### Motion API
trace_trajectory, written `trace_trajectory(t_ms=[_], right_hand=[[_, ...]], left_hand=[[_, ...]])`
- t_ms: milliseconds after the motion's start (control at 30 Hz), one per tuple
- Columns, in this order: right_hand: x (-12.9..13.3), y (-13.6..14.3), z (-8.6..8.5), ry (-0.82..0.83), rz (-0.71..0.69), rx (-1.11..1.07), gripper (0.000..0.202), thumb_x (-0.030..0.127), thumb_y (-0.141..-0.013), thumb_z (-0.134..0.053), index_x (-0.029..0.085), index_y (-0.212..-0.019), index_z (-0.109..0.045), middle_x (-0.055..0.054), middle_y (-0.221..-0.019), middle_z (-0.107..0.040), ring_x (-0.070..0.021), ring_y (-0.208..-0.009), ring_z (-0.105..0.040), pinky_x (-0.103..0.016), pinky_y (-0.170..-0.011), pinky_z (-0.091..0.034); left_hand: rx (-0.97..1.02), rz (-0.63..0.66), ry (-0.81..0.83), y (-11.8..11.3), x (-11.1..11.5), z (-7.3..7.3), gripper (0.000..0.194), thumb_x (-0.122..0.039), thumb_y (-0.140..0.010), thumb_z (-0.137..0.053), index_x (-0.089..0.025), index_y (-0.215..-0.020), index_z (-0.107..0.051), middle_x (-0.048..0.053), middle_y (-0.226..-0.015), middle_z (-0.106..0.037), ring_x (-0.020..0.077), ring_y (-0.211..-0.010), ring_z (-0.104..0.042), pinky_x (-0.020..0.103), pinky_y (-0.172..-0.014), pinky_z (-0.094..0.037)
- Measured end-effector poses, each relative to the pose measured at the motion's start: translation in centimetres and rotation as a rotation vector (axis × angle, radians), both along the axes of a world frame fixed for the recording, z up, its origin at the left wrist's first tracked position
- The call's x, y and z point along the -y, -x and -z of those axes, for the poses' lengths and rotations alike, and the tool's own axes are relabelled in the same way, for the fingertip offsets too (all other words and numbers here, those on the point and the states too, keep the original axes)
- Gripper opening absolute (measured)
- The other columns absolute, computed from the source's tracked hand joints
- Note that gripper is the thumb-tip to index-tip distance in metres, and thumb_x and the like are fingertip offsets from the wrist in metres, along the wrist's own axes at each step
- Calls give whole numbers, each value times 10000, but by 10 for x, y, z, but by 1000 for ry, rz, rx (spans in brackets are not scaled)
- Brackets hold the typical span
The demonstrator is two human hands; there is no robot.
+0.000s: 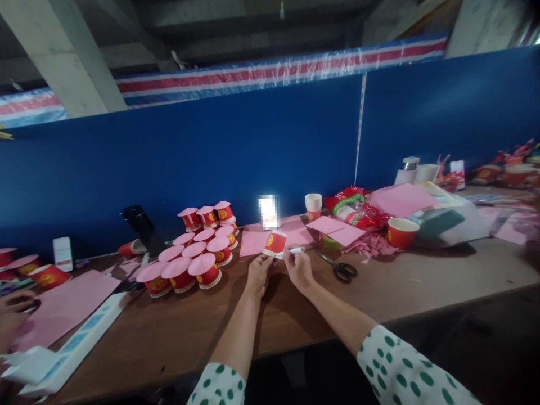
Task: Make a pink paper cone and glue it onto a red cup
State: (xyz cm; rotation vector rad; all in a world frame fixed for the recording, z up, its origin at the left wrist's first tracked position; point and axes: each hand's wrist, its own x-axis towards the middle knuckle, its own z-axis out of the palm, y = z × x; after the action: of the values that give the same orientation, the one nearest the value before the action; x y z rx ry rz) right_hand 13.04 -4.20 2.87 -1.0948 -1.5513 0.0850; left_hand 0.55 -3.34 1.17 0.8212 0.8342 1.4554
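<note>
A red paper cup with gold print (277,242) sits tilted in your left fingers (262,261), its pale rim toward them, just above the worktop (295,320). Your right fingers (290,259) are closed around a slim white tube (297,250) beside the cup; whether its tip touches the cup is too small to tell. If the left fingers squeeze hard, the thin wall could buckle; too light a pinch, and a push from the tube could tip the cup out. Beyond the fingers lies a pink sheet (248,242). To their left, pink-topped red cups (202,264) stand close together; a sideways swing of the left fingers could topple the nearest. To the right, near the right fingers, lie black-handled scissors (344,274), which a wide reach could knock. Far left, another person's hand (13,308) shows.
</note>
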Motion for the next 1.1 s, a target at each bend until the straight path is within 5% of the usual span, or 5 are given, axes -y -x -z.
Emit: trace_trajectory(t_ms=[1100], right_hand=[[-4, -2, 2, 12, 20, -30, 248, 299, -884, -344, 171, -778, -529, -53, -673, -619, -156, -609, -569, -241, -609, -417]], left_hand=[[-11, -4, 12, 1, 1, 1, 272, -202, -558, -744, -114, -782, -619, 25, -722, -648, 94, -641, -592, 224, -657, -458]])
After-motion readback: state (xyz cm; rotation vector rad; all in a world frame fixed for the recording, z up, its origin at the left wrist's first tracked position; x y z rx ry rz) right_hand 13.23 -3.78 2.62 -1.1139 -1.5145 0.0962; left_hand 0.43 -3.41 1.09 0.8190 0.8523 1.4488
